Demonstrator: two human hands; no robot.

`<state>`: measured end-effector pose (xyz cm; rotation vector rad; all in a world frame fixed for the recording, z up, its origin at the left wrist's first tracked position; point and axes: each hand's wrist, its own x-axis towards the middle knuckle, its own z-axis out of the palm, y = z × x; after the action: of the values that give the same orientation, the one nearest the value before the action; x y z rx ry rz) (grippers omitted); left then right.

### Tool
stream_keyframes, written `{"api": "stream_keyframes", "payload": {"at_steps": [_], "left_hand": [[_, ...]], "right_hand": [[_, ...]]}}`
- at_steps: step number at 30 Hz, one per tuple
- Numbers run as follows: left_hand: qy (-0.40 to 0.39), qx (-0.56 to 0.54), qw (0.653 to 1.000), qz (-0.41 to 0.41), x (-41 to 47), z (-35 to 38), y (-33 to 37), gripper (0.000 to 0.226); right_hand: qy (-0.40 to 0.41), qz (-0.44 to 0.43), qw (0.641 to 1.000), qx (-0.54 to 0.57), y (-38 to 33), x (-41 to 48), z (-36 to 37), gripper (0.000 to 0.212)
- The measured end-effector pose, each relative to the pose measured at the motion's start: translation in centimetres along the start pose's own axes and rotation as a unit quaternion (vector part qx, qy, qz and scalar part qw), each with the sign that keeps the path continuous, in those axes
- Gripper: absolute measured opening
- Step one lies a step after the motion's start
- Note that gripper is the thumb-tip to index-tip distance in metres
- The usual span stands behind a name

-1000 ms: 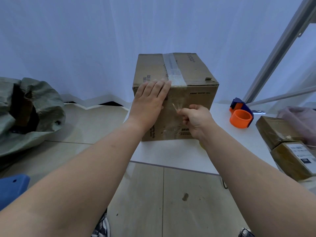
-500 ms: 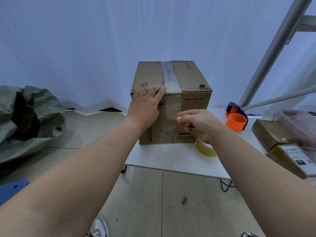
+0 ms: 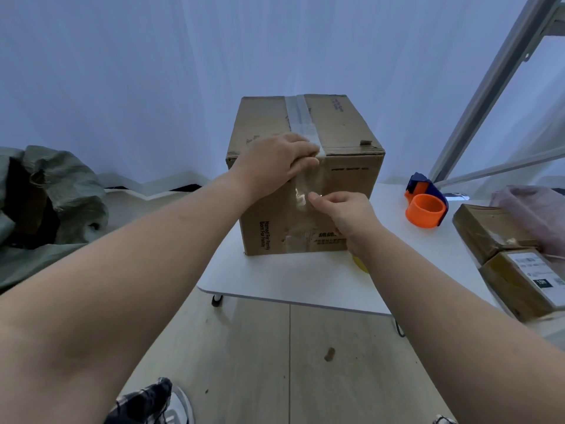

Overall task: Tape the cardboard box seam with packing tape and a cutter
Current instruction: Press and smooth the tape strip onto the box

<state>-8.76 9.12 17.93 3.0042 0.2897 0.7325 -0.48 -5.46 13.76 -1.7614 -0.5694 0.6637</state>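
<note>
A brown cardboard box stands on the white table. A clear tape strip runs along its top seam and down the front face. My left hand lies over the box's top front edge, fingers pressing on the tape there. On the front face below it, my right hand pinches the loose lower end of the tape; something small glints at its fingertips, and I cannot tell what it is. A yellow tape roll peeks out behind my right wrist. No cutter is clearly in view.
An orange and blue tape dispenser sits on the table to the right. Two smaller taped parcels and a pink bundle crowd the right edge. A green sack lies on the floor at left. A metal frame rises at right.
My left hand slid from the box's front face up onto the top edge. My right hand moved in from beside the box to the tape on the front face.
</note>
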Motion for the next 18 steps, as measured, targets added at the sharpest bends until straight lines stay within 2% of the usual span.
{"api": "stream_keyframes", "payload": {"at_steps": [3, 6, 12, 18], "left_hand": [[0.081, 0.064, 0.994, 0.038, -0.3, 1.0, -0.5, 0.040], [0.110, 0.070, 0.990, 0.047, -0.4, 1.5, -0.6, 0.040], [0.120, 0.077, 0.989, 0.032, -0.5, 1.8, -0.4, 0.038], [0.073, 0.119, 0.989, 0.039, -0.1, 1.8, 0.5, 0.039]], "right_hand": [[0.007, 0.000, 1.000, 0.004, 0.3, 0.5, 0.3, 0.030], [0.011, -0.009, 1.000, -0.009, 0.7, 0.7, 0.5, 0.030], [0.017, -0.053, 0.996, -0.063, 0.9, 1.1, 0.3, 0.033], [0.038, -0.068, 0.992, -0.095, 1.0, 1.5, 0.5, 0.035]]}}
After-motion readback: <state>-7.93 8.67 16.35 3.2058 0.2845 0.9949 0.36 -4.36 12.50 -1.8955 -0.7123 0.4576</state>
